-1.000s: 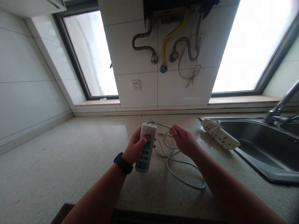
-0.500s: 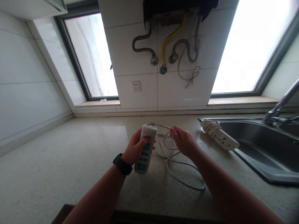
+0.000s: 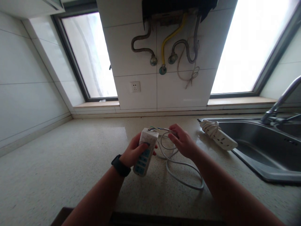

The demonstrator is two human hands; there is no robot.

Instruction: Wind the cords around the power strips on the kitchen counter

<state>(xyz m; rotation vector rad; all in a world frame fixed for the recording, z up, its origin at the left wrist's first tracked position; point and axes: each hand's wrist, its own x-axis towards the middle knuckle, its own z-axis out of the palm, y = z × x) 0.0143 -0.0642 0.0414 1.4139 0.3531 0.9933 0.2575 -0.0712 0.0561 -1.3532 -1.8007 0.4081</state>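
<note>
both hands (image 3: 134, 152) clasping power strip (image 3: 145, 152)

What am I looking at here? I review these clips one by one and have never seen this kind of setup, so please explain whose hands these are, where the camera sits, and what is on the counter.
There is no machine: a person works with bare hands, and the single camera is worn on their head, looking forward and down. That is why both forearms reach in from the bottom edge.

The left hand, with a dark watch on its wrist, grips a white power strip with blue-green sockets. The right hand pinches the strip's loose grey cable, whose bare wire ends show near the top of the strip. The rest of the cable loops over the speckled countertop.

A second power strip, wrapped in its own cord, lies at the edge of the steel sink. A wall socket sits on the tiles behind, under some pipes.
</note>
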